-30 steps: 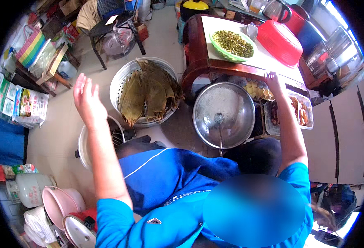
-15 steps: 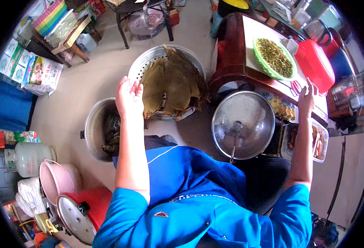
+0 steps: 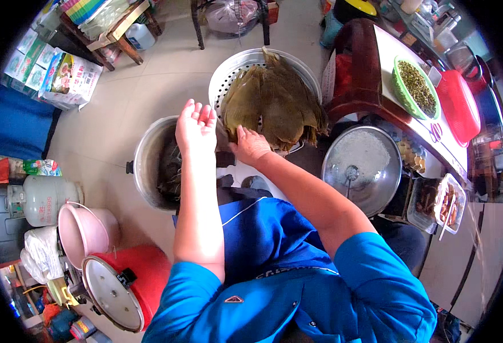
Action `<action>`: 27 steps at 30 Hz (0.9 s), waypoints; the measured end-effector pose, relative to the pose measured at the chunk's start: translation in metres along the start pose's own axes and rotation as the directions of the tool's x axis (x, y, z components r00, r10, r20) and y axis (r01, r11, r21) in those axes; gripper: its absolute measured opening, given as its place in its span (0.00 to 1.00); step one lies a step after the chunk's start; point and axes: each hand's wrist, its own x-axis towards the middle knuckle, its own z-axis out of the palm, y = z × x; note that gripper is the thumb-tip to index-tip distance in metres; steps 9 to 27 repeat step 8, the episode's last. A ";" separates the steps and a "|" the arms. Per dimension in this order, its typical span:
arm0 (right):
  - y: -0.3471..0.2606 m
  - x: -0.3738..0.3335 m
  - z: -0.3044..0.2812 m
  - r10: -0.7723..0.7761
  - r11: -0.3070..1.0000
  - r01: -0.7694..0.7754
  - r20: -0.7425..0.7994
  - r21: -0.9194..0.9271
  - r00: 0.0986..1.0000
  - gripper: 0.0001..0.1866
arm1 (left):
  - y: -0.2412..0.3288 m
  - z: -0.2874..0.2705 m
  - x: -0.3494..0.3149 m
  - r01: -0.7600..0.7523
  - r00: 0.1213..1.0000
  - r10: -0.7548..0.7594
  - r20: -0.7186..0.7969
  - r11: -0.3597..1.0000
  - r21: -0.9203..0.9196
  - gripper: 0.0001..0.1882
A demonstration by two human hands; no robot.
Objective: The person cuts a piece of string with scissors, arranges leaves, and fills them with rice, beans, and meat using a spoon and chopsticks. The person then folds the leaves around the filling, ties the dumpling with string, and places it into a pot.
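Observation:
My left hand (image 3: 196,127) is held palm up with its fingers loosely apart and nothing in it, beside the rim of a perforated metal steamer pan (image 3: 220,80). In that pan lies a pile of broad, brownish-green wrapping leaves (image 3: 274,103). My right hand (image 3: 250,147) reaches across to the near edge of the pile; its fingers are apart and seem to touch the leaves. Below my left hand stands a deep metal pot (image 3: 142,166) with dark, string-tied bundles inside, partly hidden by my forearm. On the right a steel bowl (image 3: 390,188) holds white grains and a spoon (image 3: 349,182).
A green basket of split green beans (image 3: 417,88), a red plastic basin (image 3: 460,108) and scissors (image 3: 436,132) lie on the right-hand table. Below them is a plastic tray of meat strips (image 3: 448,203). A pink bucket (image 3: 85,228), red lidded container (image 3: 142,274) and gas cylinder (image 3: 42,200) stand left.
My right hand has swung from beside the red basin on the right to the near edge of the leaf pile. My left hand stays palm up. The view has shifted slightly.

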 end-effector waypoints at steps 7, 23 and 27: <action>0.023 0.000 -0.010 -0.112 0.984 0.119 0.058 -0.131 0.992 0.13 | 0.014 -0.018 0.016 0.042 0.999 -0.041 0.028 0.999 -0.007 0.20; 0.027 0.000 -0.014 -0.068 0.997 0.070 0.085 -0.017 0.994 0.13 | 0.012 -0.017 0.018 0.064 0.997 -0.063 0.052 0.998 -0.013 0.21; 0.027 0.000 -0.014 -0.068 0.997 0.070 0.085 -0.017 0.994 0.13 | 0.012 -0.017 0.018 0.064 0.997 -0.063 0.052 0.998 -0.013 0.21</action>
